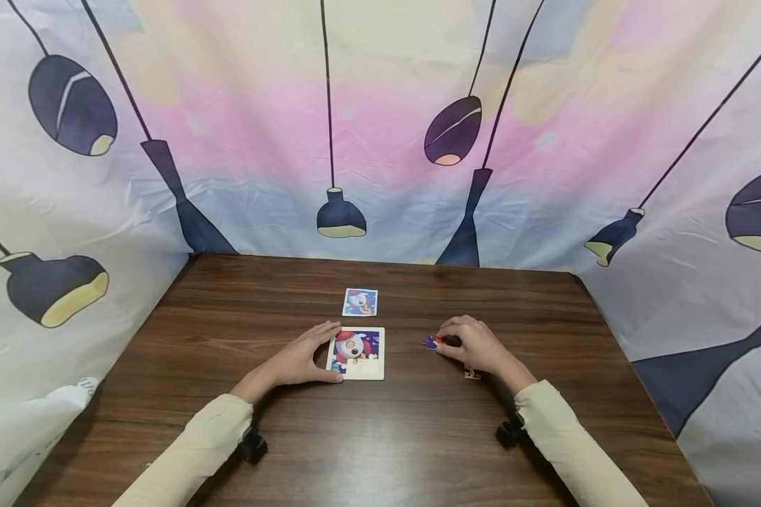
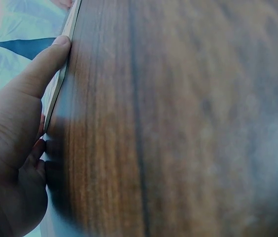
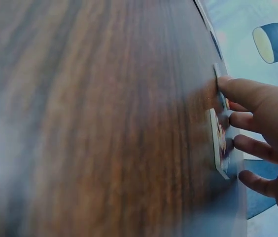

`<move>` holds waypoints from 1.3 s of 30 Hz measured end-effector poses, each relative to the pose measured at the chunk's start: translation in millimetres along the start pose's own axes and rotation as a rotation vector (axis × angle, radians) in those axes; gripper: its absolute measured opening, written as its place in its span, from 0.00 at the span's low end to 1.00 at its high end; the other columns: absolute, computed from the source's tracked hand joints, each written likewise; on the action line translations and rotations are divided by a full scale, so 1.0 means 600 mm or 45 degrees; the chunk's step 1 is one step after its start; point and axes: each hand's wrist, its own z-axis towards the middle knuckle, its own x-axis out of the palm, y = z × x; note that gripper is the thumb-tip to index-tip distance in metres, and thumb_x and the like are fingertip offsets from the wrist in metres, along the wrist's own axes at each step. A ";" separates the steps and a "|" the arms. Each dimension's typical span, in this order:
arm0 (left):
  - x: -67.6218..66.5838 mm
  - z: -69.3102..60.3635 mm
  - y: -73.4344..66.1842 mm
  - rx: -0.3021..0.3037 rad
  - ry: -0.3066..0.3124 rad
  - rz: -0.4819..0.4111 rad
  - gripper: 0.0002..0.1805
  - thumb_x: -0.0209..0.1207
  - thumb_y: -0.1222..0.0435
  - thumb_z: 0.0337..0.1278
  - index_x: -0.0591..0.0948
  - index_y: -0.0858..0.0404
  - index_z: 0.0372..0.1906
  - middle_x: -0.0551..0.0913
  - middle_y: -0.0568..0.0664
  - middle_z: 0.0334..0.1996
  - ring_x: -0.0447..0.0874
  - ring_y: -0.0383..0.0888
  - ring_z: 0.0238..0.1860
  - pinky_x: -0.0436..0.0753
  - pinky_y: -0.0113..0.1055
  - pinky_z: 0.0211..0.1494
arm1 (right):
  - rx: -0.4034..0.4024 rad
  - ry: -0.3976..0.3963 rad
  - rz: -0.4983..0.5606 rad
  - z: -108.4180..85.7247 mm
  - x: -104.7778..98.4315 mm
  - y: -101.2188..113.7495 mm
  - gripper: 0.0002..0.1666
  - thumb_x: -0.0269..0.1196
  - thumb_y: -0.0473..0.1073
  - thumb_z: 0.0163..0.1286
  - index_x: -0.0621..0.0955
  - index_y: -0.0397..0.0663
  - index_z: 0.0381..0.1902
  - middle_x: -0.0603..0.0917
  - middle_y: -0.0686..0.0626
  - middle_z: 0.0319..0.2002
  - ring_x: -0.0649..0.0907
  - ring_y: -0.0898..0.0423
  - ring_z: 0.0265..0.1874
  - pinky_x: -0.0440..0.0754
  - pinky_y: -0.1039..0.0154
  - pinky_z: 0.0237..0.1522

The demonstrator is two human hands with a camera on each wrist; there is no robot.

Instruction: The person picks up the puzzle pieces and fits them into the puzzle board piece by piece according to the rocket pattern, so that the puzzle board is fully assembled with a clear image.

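A square jigsaw puzzle board [image 1: 373,370] with a pale frame lies on the table, partly filled with a picture of a white, red-capped character. Its lower right part is bare. My left hand [image 1: 299,358] grips the board across its left side, thumb at the near edge and fingers at the far left corner. In the left wrist view the thumb presses the board's edge [image 2: 56,94]. To the right, my right hand [image 1: 475,345] pinches a purple and red puzzle piece [image 1: 430,343] at the tabletop. Another puzzle piece [image 1: 472,374] lies beneath that hand's wrist side.
Behind the board lies a small picture card [image 1: 360,302] showing a similar character. The dark wooden table [image 1: 380,436] ends at a hanging cloth [image 1: 260,141] printed with lamps, which also closes off both sides.
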 end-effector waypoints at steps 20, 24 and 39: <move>-0.001 -0.004 -0.006 0.003 -0.001 -0.013 0.60 0.72 0.36 0.47 0.62 0.62 0.80 0.57 0.58 0.80 0.51 0.59 0.80 0.61 0.64 0.74 | -0.080 -0.073 0.059 0.059 0.020 0.103 0.18 0.70 0.56 0.68 0.90 0.54 0.50 0.90 0.54 0.47 0.84 0.56 0.50 0.84 0.54 0.51; -0.001 -0.004 -0.006 0.001 0.000 -0.010 0.60 0.72 0.36 0.47 0.62 0.62 0.80 0.57 0.58 0.80 0.51 0.59 0.80 0.61 0.64 0.75 | -0.109 -0.056 0.071 0.068 0.030 0.122 0.17 0.70 0.56 0.69 0.90 0.55 0.50 0.89 0.55 0.47 0.84 0.56 0.50 0.83 0.54 0.52; 0.001 -0.001 0.000 -0.011 0.009 -0.002 0.59 0.71 0.36 0.49 0.61 0.61 0.80 0.56 0.57 0.81 0.50 0.59 0.81 0.60 0.66 0.74 | -0.223 0.019 0.067 0.093 0.055 0.177 0.17 0.70 0.54 0.69 0.90 0.54 0.50 0.89 0.54 0.48 0.83 0.57 0.50 0.82 0.56 0.54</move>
